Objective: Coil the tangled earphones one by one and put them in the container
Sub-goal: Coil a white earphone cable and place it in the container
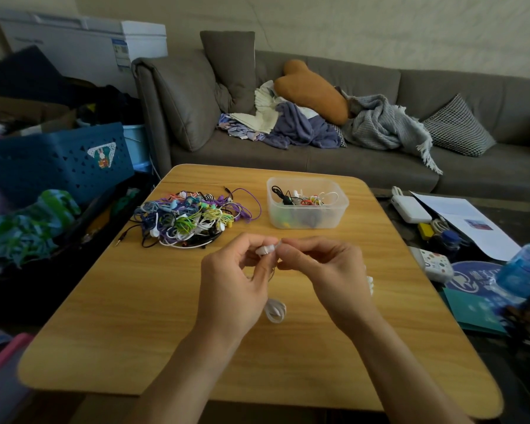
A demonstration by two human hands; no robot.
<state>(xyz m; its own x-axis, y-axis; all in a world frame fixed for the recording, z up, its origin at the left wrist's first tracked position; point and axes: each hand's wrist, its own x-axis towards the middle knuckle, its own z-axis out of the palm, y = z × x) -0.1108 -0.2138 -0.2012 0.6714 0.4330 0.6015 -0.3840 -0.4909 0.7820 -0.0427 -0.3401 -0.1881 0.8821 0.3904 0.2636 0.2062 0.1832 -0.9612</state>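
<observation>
Above the desk point(135, 316) my hands, left point(230, 276) and right point(328, 270), pinch a white earphone point(265, 249), cord point(275, 310) hanging free for coiling.

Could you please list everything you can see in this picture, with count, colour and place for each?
tangled earphones: one pile, many colours, table's far left
container: one, clear plastic, table's far middle, coiled earphones inside
white earphone: one, between both hands, cable loop hanging below
table: one, light wood, centre
sofa: one, grey, behind the table
orange cushion: one, on the sofa
blue crate: one, left of the table
left hand: grip on the white earphone
right hand: grip on the white earphone
</observation>
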